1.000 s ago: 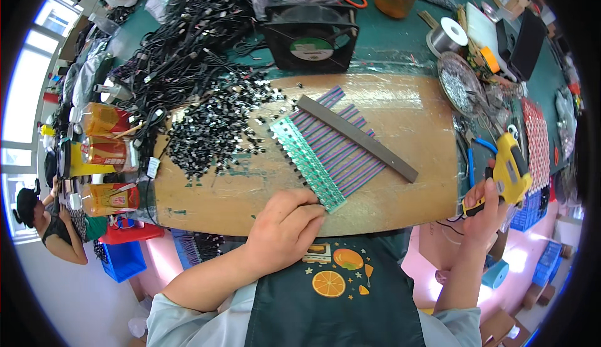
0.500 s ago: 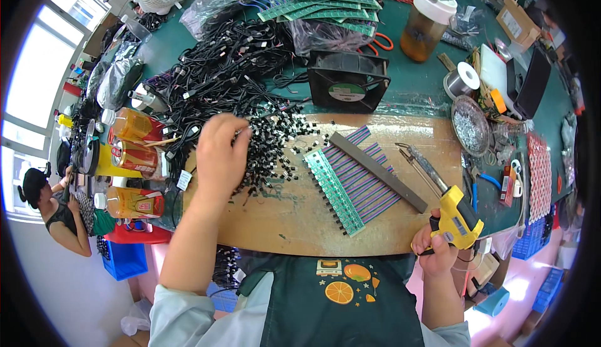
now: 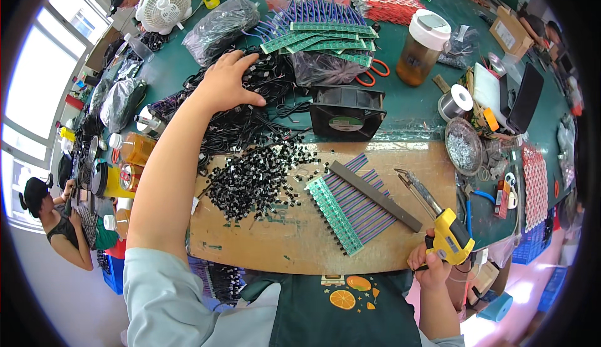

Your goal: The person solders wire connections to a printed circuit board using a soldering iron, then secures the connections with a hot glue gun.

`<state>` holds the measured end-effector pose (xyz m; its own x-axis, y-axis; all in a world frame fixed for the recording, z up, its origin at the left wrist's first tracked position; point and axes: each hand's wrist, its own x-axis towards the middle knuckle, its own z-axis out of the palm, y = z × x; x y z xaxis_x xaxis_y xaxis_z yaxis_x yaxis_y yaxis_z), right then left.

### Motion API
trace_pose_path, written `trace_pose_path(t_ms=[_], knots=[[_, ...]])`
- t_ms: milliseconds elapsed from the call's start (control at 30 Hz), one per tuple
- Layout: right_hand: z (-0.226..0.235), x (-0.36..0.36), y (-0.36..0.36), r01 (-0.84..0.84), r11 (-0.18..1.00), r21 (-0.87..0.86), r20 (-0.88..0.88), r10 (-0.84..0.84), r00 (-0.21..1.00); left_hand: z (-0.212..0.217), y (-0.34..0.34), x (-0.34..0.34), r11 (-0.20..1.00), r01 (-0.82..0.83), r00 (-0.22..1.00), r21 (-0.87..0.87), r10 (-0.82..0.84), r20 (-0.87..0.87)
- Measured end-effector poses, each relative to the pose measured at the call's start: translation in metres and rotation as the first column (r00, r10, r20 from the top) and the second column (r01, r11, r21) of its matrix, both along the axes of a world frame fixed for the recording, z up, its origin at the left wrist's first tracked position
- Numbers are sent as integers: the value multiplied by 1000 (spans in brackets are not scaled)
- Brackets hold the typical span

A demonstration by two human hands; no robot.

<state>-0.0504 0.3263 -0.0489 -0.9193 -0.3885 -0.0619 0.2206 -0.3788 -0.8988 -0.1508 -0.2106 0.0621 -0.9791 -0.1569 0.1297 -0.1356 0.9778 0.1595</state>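
Note:
My left hand (image 3: 230,84) reaches out over a big tangled heap of black cables (image 3: 275,74). Its thumb and fingers are spread, and nothing shows between them. Closer in lies a pile of small black connectors (image 3: 250,181) on the brown work board (image 3: 282,240). My right hand (image 3: 431,264) grips a yellow soldering gun (image 3: 452,237) at the board's right edge, its tip pointing away and to the left. Beside that tip lies a green circuit board strip (image 3: 336,215) with purple and blue wires (image 3: 363,200). A dark flat bar (image 3: 375,196) rests across the wires.
A black square fan (image 3: 346,112) stands behind the board. To the right are a solder wire spool (image 3: 456,101), a round dish of grey bits (image 3: 464,146) and a lidded jar (image 3: 422,46). Bottles and a can (image 3: 129,176) line the left; further circuit strips (image 3: 325,34) are stacked at the back.
My left hand has moved away from the connector pile, up over the cable heap, and its fingers have spread. My right hand keeps holding the soldering gun. The view has shifted slightly.

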Motion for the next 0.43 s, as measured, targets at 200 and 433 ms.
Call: trace_pose_path(t_ms=[200,433], knots=[[-2,2,1,5,1000,-14,25,-4,1000,-7,-11,-39,948,162,958,-275,-85,272],[0,2,-2,-3,1000,-1,77,3,997,6,-21,-53,974,194,914,-120,-135,382]])
